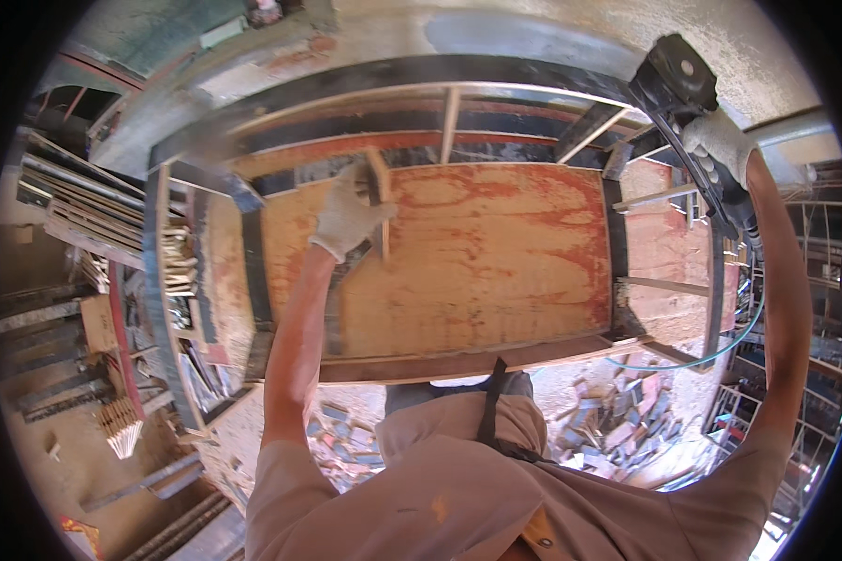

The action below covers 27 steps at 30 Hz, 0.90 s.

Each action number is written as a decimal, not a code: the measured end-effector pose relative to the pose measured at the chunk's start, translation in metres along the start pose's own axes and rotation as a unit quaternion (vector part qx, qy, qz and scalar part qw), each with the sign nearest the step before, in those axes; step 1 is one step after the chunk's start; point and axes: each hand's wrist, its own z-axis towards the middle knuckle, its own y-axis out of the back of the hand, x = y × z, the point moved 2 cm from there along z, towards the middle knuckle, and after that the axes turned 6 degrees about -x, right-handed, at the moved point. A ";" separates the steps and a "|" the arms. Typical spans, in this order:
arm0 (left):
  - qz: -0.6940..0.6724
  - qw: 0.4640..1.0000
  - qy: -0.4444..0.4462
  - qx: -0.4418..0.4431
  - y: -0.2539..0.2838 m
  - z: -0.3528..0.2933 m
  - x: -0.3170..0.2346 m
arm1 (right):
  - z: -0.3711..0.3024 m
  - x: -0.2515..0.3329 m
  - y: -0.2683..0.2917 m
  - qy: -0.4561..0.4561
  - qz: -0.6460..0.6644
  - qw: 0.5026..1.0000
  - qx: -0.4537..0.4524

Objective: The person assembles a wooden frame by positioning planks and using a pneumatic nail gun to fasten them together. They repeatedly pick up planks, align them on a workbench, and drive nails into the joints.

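Note:
My left hand [349,217], in a pale work glove, is closed around a short wooden piece [380,173] with a light edge. It hangs over the left part of a large plywood panel [496,243] stained reddish; the hand and piece are slightly blurred. Out at the upper right, my right hand [720,148], also gloved, grips a black nail gun [675,82]. The gun is raised beside the right end of a big box-like wooden frame [365,77] that surrounds the panel. Its tip is not clear to me.
A teal air hose [750,329] curves down on the right side. Wood offcuts [617,421] lie in heaps on the floor by my body. Stacked timber strips [84,210] stand at the left, metal racks [823,271] at the right. Thin crosspieces [449,126] span the frame's far side.

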 end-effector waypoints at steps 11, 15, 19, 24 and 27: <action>-0.307 0.948 -0.050 -0.064 0.146 0.091 0.113 | 0.000 -0.126 -0.099 0.173 -0.010 0.958 -0.227; -0.308 0.951 0.000 -0.017 0.182 0.083 0.126 | -0.092 -0.037 -0.231 0.269 -0.077 0.945 -0.171; -0.266 0.962 -0.063 -0.012 0.191 0.084 0.127 | -0.154 0.039 -0.336 0.307 0.155 0.928 -0.142; -0.261 0.963 -0.059 0.010 0.193 0.079 0.120 | -0.143 0.098 -0.446 -0.045 0.526 0.841 0.120; -0.225 0.972 -0.074 0.009 0.187 0.081 0.096 | -0.092 0.078 -0.504 0.150 0.416 0.882 0.161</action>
